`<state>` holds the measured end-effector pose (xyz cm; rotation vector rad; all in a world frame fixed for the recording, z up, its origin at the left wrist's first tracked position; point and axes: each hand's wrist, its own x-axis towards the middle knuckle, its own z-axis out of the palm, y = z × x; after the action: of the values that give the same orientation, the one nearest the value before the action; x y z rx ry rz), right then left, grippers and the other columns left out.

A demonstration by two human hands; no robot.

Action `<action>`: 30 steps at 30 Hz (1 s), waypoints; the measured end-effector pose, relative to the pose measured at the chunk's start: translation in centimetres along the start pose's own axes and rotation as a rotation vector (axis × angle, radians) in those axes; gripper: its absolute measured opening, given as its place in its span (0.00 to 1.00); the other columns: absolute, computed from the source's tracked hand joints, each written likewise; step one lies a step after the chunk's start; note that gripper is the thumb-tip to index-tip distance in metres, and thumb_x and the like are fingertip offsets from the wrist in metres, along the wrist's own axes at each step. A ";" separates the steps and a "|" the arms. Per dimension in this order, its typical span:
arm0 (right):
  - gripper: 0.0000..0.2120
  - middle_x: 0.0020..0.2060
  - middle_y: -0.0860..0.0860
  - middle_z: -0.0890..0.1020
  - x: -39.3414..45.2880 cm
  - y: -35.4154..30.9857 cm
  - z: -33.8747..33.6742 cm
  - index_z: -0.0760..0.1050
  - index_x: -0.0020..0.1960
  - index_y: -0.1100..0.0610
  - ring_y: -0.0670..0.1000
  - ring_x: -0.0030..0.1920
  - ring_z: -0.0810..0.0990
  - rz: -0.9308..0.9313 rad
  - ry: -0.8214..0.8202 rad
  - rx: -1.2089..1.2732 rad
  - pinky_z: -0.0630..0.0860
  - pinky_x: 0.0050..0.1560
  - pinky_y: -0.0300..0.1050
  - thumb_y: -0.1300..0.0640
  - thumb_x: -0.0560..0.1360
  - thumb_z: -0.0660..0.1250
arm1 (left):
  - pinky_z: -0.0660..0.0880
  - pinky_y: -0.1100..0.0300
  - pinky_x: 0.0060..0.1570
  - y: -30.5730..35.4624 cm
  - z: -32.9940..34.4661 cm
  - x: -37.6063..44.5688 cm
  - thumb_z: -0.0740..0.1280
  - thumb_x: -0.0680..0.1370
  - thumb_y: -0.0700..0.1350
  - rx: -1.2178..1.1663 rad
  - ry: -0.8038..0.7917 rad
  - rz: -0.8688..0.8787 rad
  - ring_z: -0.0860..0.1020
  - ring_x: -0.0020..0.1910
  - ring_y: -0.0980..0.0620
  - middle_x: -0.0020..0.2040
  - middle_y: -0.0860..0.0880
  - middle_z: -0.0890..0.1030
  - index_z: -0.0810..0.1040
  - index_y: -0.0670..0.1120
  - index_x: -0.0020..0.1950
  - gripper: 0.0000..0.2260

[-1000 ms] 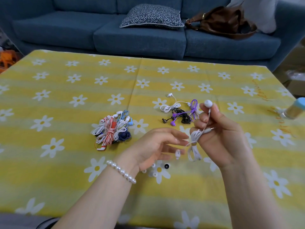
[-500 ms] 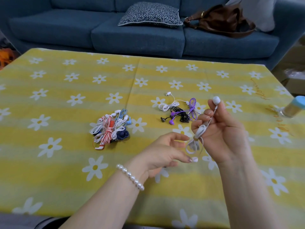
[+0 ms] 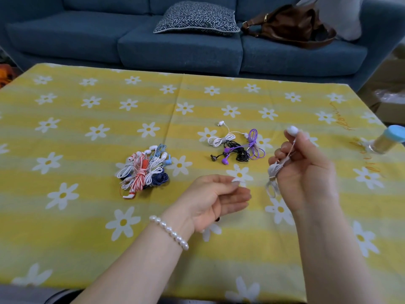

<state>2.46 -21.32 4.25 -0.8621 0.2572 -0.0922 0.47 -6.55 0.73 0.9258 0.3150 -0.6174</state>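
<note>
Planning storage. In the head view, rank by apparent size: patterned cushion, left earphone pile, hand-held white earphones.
1. patterned cushion, largest though farthest.
2. left earphone pile.
3. white earphones in the right hand, nearest the camera yet smallest.

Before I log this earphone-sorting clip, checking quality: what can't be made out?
Head view:
white earphones in right hand: lower loops smeared by motion blur.
small dark piece: mostly hidden under left hand.
blue-lidded jar: blurred, cut by right edge.
mixed earphone pile: too tangled to count.
</note>
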 end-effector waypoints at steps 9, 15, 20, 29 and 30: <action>0.05 0.30 0.54 0.78 -0.5 1.1 0.1 0.81 0.36 0.59 0.50 0.32 0.75 0.002 0.037 -0.840 0.70 0.30 0.33 0.61 0.70 0.69 | 0.80 0.63 0.35 1.0 -0.6 0.2 0.64 0.74 0.31 0.161 0.085 0.247 0.80 0.30 0.55 0.32 0.47 0.81 0.79 0.38 0.45 0.05; 0.07 0.36 0.56 0.83 -0.1 1.8 -0.4 0.79 0.35 0.57 0.55 0.39 0.77 0.066 0.048 -1.260 0.70 0.36 0.43 0.56 0.70 0.69 | 0.72 0.70 0.27 0.9 -0.4 -0.1 0.66 0.73 0.30 0.350 0.139 0.336 0.79 0.28 0.58 0.33 0.46 0.80 0.79 0.39 0.43 0.06; 0.09 0.29 0.52 0.77 -0.1 1.5 -0.5 0.79 0.36 0.53 0.58 0.36 0.75 0.066 0.064 -1.423 0.71 0.36 0.44 0.54 0.74 0.64 | 0.77 0.66 0.32 1.0 -0.6 -0.1 0.68 0.71 0.30 0.341 0.176 0.340 0.80 0.30 0.56 0.35 0.44 0.81 0.78 0.39 0.42 0.06; 0.05 0.37 0.44 0.85 -1.7 1.6 1.2 0.82 0.40 0.48 0.43 0.39 0.82 -0.049 -0.305 -1.043 0.77 0.41 0.35 0.57 0.68 0.73 | 0.78 0.64 0.33 1.7 -0.4 -0.1 0.67 0.72 0.30 0.148 0.167 0.293 0.82 0.32 0.52 0.34 0.45 0.83 0.77 0.37 0.41 0.04; 0.06 0.37 0.44 0.85 -1.7 1.6 1.3 0.82 0.40 0.48 0.43 0.39 0.83 -0.062 -0.321 -1.037 0.77 0.41 0.34 0.59 0.68 0.74 | 0.78 0.64 0.33 1.8 -0.3 -0.2 0.66 0.72 0.30 0.122 0.163 0.283 0.82 0.33 0.52 0.36 0.44 0.83 0.77 0.37 0.41 0.04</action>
<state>1.07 -18.97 4.13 -1.8936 -0.0498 0.1407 1.46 -5.39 1.80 1.1179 0.2876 -0.3041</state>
